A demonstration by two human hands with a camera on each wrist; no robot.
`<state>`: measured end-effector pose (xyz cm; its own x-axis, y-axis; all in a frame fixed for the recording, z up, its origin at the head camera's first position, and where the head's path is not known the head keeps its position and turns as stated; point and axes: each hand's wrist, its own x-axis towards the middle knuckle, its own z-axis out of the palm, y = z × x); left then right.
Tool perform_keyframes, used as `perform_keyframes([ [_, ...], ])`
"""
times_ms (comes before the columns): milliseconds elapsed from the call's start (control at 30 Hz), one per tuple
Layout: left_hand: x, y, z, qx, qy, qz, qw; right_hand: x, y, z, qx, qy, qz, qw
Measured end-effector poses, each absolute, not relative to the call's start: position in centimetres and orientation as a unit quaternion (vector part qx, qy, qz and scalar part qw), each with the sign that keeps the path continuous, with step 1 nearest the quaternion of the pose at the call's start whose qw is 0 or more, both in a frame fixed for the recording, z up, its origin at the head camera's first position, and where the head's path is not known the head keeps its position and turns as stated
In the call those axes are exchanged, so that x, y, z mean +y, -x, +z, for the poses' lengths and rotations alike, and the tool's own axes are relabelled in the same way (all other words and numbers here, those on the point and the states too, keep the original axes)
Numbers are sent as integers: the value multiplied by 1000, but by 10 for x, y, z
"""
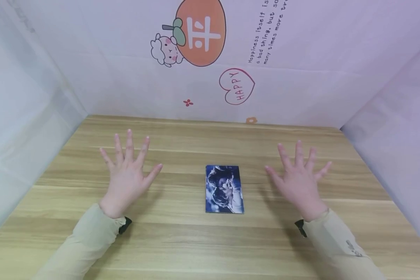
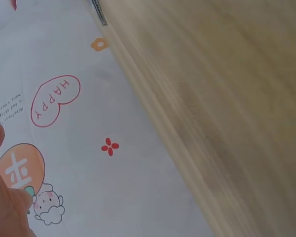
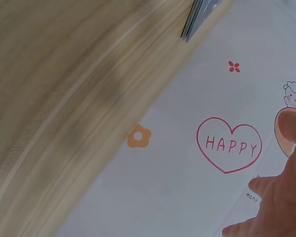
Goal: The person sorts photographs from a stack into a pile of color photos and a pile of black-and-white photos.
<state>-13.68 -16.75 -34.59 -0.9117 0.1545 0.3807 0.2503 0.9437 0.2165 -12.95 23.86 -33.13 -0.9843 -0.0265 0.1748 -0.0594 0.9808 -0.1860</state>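
Left hand point(image 1: 125, 181) is spread wide with the fingers fanned, and the right hand point(image 1: 301, 187) is pretty much the same. Sitting between them, apart from both, is a thin stack of picture cards point(image 1: 224, 189), flat on the wood table point(image 1: 182, 249), bluish side up. Pale printed backdrop point(image 1: 115, 85) on the far side.

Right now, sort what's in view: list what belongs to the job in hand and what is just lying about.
Likely part of the job:
left hand and right hand, fingers spread, holding nothing
picture-topped stack, lying between the hands

Just surroundings:
wooden table, under the stack
printed backdrop, beyond the table
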Motion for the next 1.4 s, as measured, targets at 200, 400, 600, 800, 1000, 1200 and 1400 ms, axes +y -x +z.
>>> perform_keyframes([
  [200, -164, 138, -338, -963, 118, -166, 179, 233, 130, -327, -986, -38, 124, 104],
  [400, -159, 143, -329, -944, 148, -267, 125, 227, 133, -318, -966, -57, 238, 86],
  [600, -149, 151, -320, -896, 126, -425, -31, 222, 141, -304, -917, -28, 397, -18],
  [800, -132, 163, -329, -805, 102, -571, -127, 217, 150, -311, -834, -11, 544, -94],
  [1000, -109, 168, -337, -761, 86, -617, -181, 210, 160, -328, -771, -6, 616, -158],
  [1200, -89, 174, -352, -732, 74, -638, -229, 206, 168, -349, -743, -18, 638, -203],
  [1400, -77, 177, -364, -710, 60, -655, -250, 204, 169, -360, -724, -18, 652, -225],
])
